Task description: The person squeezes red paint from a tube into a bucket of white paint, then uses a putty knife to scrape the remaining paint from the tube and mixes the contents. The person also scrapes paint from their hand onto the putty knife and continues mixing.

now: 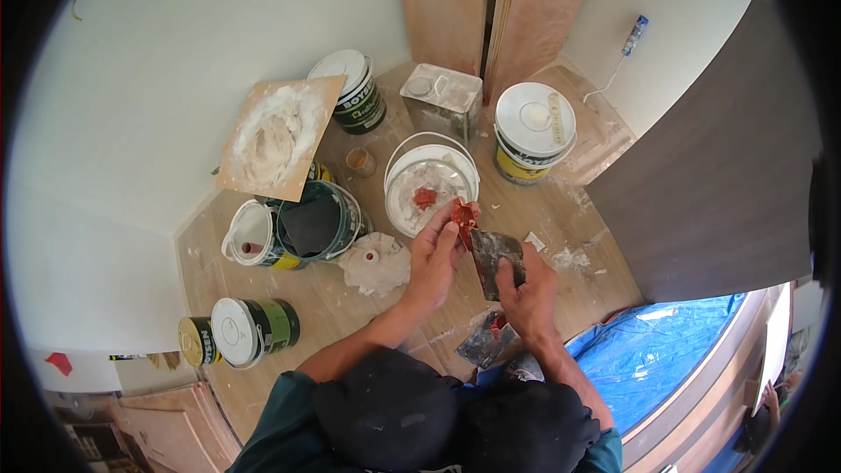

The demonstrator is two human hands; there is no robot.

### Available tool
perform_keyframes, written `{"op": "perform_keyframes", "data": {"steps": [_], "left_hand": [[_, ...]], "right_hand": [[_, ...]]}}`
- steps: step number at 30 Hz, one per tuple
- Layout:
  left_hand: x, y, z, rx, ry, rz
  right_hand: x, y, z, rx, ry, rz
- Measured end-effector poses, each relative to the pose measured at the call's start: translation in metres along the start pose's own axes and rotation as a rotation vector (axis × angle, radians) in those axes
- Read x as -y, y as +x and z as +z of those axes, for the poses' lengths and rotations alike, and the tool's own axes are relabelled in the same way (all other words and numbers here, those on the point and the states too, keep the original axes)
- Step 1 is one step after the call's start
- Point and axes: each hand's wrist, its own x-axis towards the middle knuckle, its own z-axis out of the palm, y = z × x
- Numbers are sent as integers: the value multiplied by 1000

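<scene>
My left hand (pixel 435 261) is closed around a small, crumpled red piece (pixel 463 214); its kind I cannot make out. In my right hand (pixel 529 291) is a flat, dark putty scraper (pixel 496 256) with a smeared blade, its far edge up against the red piece. Just beyond both hands stands a white bucket (pixel 474 177) with its wire handle raised. A round, putty-smeared lid (pixel 405 208) lies on top of it, bearing a lump of red paste (pixel 424 199). Below my right hand, a second smeared scraper (pixel 484 343) carries a red streak.
Left are a dark open bucket (pixel 349 241), a putty-covered board (pixel 239 177) and a lidded pail (pixel 235 331). A metal can (pixel 453 105) and a lidded bucket (pixel 523 158) stand beyond. A paint roller (pixel 635 35) leans at the wall; blue sheeting (pixel 657 359) lies right.
</scene>
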Motion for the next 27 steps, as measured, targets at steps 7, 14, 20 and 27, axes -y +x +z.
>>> {"op": "perform_keyframes", "data": {"steps": [7, 14, 20, 27], "left_hand": [[4, 4, -6, -4, -75, -37], [-8, 4, -2, 28, -162, -98], [-12, 4, -7, -12, -211, -99], [-13, -3, -8, 30, 32, -32]], "right_hand": [[5, -3, -1, 88, 152, 147], [-12, -6, -1, 117, 546, 314], [-14, -2, -10, 9, 546, 305], [20, 20, -28, -1, 176, 168]]}}
